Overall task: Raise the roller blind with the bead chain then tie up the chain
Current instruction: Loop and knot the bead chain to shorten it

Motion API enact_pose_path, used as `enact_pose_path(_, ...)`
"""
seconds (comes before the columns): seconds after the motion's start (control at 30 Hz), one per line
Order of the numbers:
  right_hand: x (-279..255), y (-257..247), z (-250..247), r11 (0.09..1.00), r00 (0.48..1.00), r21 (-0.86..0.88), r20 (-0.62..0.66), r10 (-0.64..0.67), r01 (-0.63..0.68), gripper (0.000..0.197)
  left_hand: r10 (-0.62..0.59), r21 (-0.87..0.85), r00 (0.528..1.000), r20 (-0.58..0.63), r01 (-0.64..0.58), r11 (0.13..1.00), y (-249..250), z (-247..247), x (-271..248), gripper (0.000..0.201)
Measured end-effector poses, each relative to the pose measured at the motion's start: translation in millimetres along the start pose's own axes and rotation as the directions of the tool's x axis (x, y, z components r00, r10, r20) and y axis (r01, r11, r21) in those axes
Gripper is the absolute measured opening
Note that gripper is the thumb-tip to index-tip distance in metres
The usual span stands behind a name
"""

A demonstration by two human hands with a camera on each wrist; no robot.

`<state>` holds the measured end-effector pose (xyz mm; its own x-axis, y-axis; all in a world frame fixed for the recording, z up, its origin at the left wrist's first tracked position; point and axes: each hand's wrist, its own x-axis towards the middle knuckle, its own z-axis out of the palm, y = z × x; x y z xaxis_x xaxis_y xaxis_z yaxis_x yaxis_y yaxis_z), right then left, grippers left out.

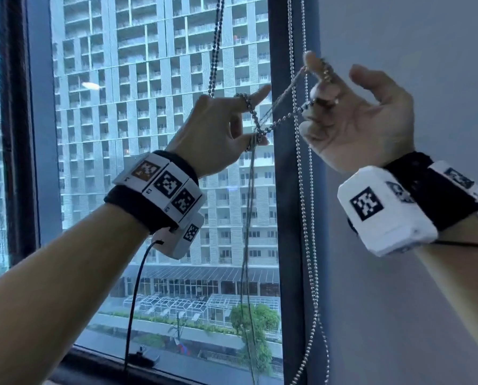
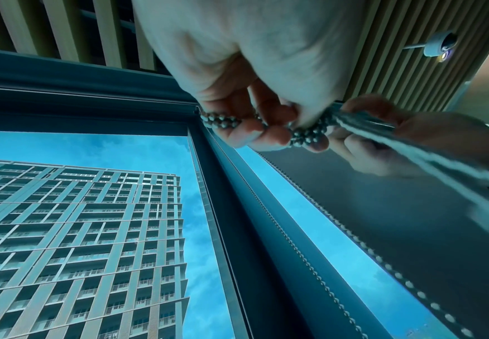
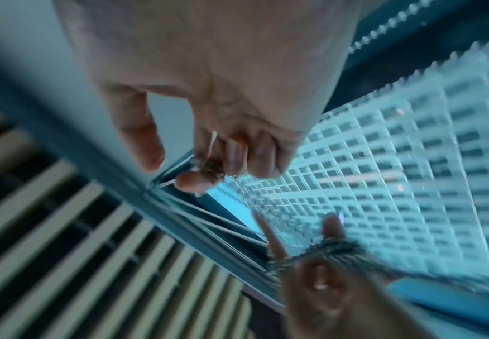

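The metal bead chain point(image 1: 283, 118) is stretched between my two raised hands in front of the window. My left hand point(image 1: 260, 115) has it looped over the index finger and the thumb, and its curled fingers point(image 2: 266, 128) hold a bunch of beads point(image 2: 307, 135). To the right, my right hand point(image 1: 332, 79) has a loop hooked over the raised index finger, and its curled middle fingers pinch more beads point(image 3: 208, 167). One strand runs up out of view point(image 1: 217, 51). Loose strands hang down below the left hand point(image 1: 249, 218). The blind itself is not visible in the head view.
A second pair of bead chains point(image 1: 301, 190) hangs along the dark window post point(image 1: 285, 245). A grey wall point(image 1: 413, 301) is close on the right. The sill point(image 1: 107, 365) runs below. A black cable point(image 1: 133, 287) dangles from my left wrist. Overhead is a slatted ceiling point(image 2: 63, 34).
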<state>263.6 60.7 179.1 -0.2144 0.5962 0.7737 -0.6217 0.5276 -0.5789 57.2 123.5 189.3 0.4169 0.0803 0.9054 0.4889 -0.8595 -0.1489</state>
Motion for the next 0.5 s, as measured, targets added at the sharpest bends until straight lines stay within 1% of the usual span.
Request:
enact_pose_path(0.1,0.9,-10.7,-3.7,0.969,0.989,0.208,-0.089,-0.117,0.134,0.035,-0.029,0.026,0.999,0.020,0.028,0.999,-0.1,-3.1,-2.5,0.068)
enact_pose_path(0.17,-1.7,-24.8,-8.0,0.953,0.980,0.239,-0.115,-0.163,0.186,0.029,-0.053,0.040,0.998,0.038,0.051,0.998,-3.7,-5.7,-4.2,0.069)
enact_pose_path(0.23,-6.1,-38.0,-11.1,0.967,0.976,0.162,-0.124,-0.179,0.198,0.029,-0.069,0.067,0.997,0.043,0.066,0.996,-11.3,-9.1,-6.2,0.068)
enact_pose_path(0.3,-11.4,-47.7,-12.1,0.983,0.973,0.024,-0.144,-0.179,0.184,0.032,-0.063,0.088,0.997,0.041,0.060,0.994,-18.6,-12.4,-7.4,0.068)
enact_pose_path(0.37,-16.8,-54.4,-13.2,0.974,0.960,-0.075,-0.165,-0.225,0.215,0.023,-0.052,0.089,0.998,0.044,0.048,0.995,-21.2,-13.2,-6.1,0.067)
enact_pose_path(0.43,-18.2,-59.1,-13.6,0.966,0.950,-0.086,-0.180,-0.256,0.245,0.016,-0.045,0.103,0.997,0.059,0.039,0.994,-19.1,-11.4,-6.5,0.068)
enact_pose_path(0.5,-18.5,-61.6,-11.4,0.964,0.943,-0.105,-0.205,-0.261,0.244,0.011,-0.048,0.115,0.994,0.095,0.037,0.993,-18.5,-10.2,-6.9,0.069)
